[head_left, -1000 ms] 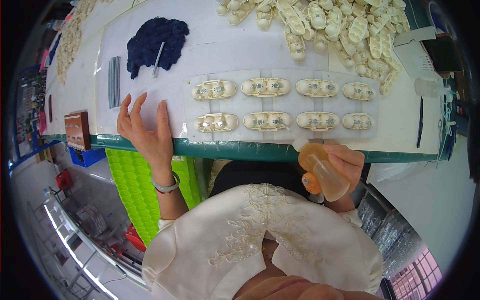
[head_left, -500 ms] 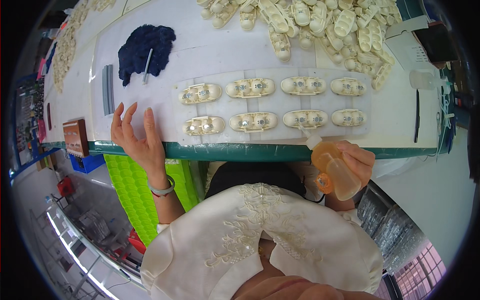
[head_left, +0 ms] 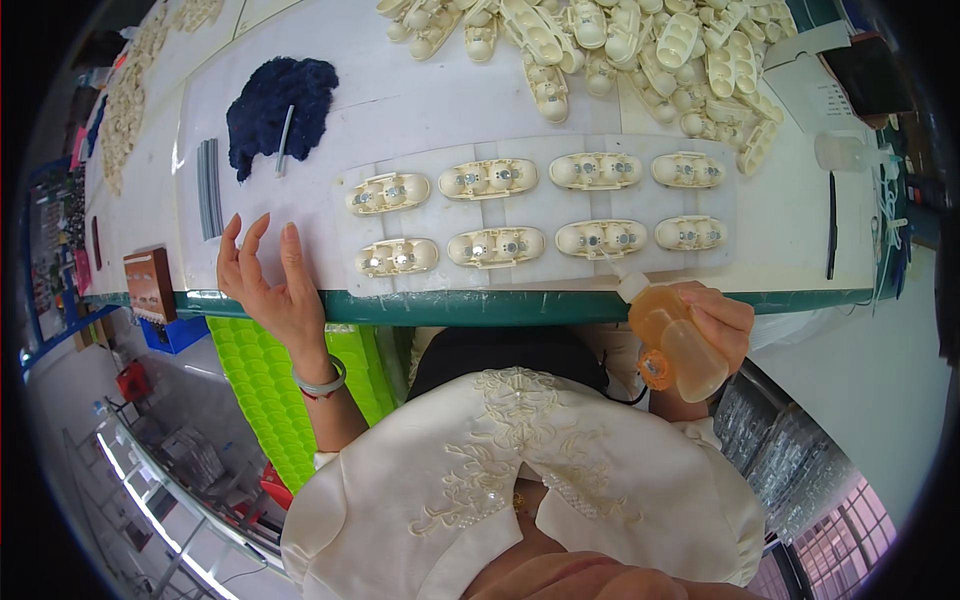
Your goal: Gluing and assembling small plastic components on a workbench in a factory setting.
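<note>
My right hand (head_left: 722,322) is wrapped round a clear squeeze bottle (head_left: 685,350) of amber liquid, tilted so its thin nozzle points up and left. The tip meets or hovers just over a cream plastic oval part (head_left: 600,240) in the near row; I cannot tell if it touches. Several such parts, with silvery metal bits inside, lie in two rows on a whitish board (head_left: 600,207). My left hand (head_left: 268,295) hangs open at the table's near edge, fingers curled apart, holding nothing, left of the board.
A heap of cream plastic parts (head_left: 640,50) lies at the far right. Dark blue fluffy cloth (head_left: 275,110) with a thin grey stick (head_left: 285,140) on it sits far left, near grey rods (head_left: 209,190). A brown block (head_left: 149,284) stands at the table's left edge.
The bottle's nozzle has shifted slightly right along the same cream part. The whole tabletop appears a little further left in view. My left hand has barely moved.
</note>
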### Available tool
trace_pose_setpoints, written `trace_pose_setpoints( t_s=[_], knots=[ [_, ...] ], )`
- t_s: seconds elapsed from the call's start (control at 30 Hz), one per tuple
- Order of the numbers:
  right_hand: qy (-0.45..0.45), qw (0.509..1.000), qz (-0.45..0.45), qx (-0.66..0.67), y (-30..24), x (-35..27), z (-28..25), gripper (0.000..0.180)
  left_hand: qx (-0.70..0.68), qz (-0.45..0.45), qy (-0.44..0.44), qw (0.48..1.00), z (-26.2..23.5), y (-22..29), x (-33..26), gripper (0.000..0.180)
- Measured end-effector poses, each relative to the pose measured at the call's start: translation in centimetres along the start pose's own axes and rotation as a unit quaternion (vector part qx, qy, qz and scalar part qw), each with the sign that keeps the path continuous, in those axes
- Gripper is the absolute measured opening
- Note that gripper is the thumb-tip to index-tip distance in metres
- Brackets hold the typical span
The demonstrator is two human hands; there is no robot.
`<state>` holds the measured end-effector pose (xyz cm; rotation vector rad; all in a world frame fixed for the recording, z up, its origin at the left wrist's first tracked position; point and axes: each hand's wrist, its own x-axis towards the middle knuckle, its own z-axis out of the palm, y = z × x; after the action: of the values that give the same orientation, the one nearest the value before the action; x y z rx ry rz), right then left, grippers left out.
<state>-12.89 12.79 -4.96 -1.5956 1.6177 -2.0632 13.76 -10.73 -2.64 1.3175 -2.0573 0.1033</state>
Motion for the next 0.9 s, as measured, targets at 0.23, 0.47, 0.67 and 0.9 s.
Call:
trace_pose_setpoints(
  t_s=[0.23, 0.47, 0.67, 0.9],
  knots=[
    [-0.006, 1.000, -0.017, -0.005, 0.2, 0.3, 0.3, 0.029, -0.008, 0.001, -0.005, 1.000, 0.1, -0.2, 0.0, 0.022],
    [0.028, 0.999, -0.036, -0.017, 0.4, -0.4, -0.8, 0.034, 0.010, 0.015, -0.006, 1.000, 0.0, -0.2, 0.1, 0.022],
    [-0.009, 0.995, -0.024, -0.093, 0.4, -0.4, -1.5, 0.037, 0.009, 0.005, -0.010, 1.000, 0.1, -0.1, 0.0, 0.022],
    [-0.080, 0.991, -0.009, -0.103, 0.0, 0.4, -2.4, 0.036, 0.016, 0.012, -0.010, 1.000, 0.0, -0.2, 0.0, 0.022]
  ],
)
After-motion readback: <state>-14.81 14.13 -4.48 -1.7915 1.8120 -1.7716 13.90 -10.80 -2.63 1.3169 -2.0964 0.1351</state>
